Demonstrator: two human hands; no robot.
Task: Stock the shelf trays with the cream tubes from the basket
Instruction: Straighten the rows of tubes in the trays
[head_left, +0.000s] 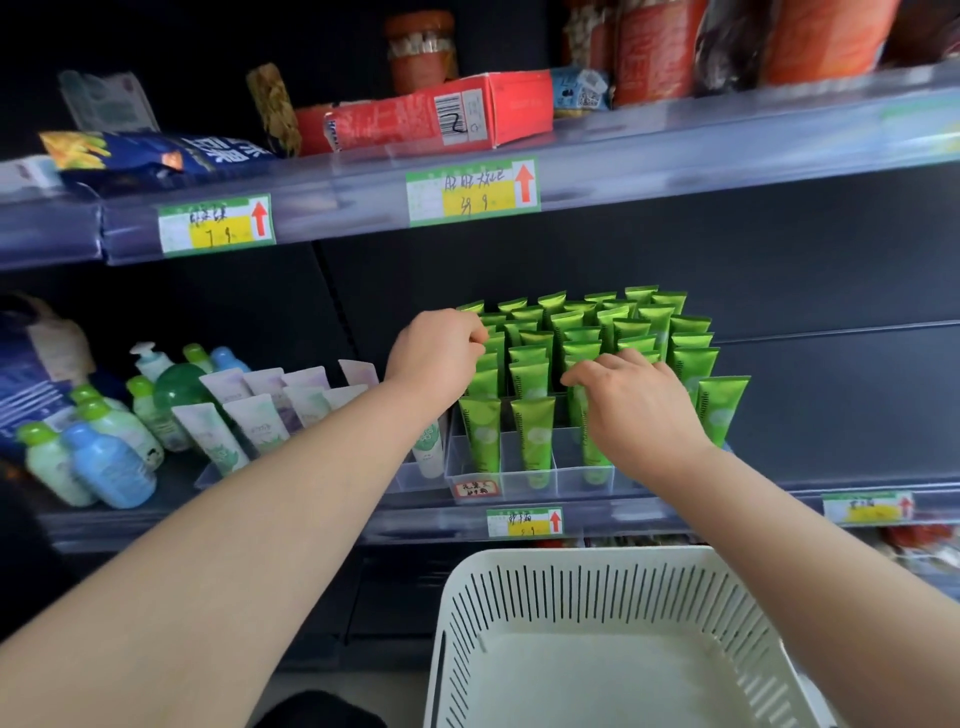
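Several green cream tubes (535, 431) stand cap-down in rows in a clear divided shelf tray (571, 480) on the middle shelf. My left hand (436, 353) reaches over the tray's left side, its fingers curled and pinching the top of a green tube in the left column. My right hand (639, 405) hovers over the tray's right front, fingers spread and bent down onto the tube tops; what it grips is hidden. The white slotted basket (597, 582) sits below the shelf, and no tubes show inside it.
Pale lilac and white tubes (260, 421) fill a clear tray to the left, with green and blue bottles (104, 457) beyond. Price tags line the shelf edge (524, 522). The upper shelf holds a red box (441, 114) and snack bags. Bare dark shelf lies right of the green tubes.
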